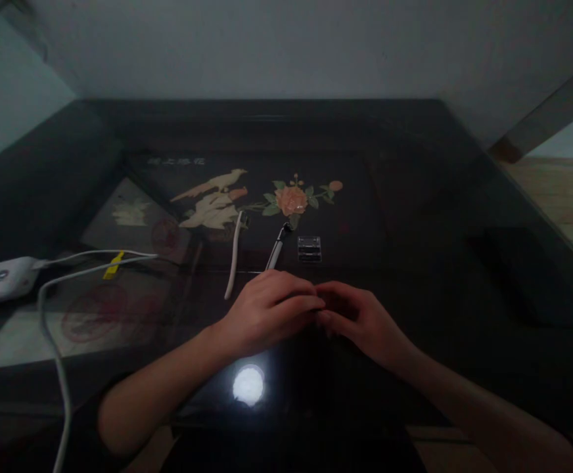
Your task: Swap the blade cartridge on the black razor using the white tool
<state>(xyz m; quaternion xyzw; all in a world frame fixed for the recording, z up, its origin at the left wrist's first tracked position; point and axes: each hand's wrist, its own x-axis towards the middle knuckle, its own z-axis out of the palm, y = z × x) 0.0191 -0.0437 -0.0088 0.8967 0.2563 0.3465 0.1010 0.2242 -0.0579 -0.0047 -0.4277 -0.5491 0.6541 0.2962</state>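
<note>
My left hand (276,309) and my right hand (355,322) meet over the near middle of the table, their fingers curled and the fingertips touching. Whatever they hold between them, if anything, is hidden by the fingers. Just beyond my left hand lies a slim silver-and-black pen-like tool (276,253), its near end covered by the hand. To its left is a thin, slightly bent white stick (234,259). A small clear case (309,249) with dark strips inside sits on the table beyond where the hands meet.
The glossy dark table (414,197) carries a bird-and-flower picture and reflects a bright light. At the left, a white box-shaped device (3,281) has a white cable (52,341) with a yellow tag (114,265). A dark flat object (537,276) lies at the right.
</note>
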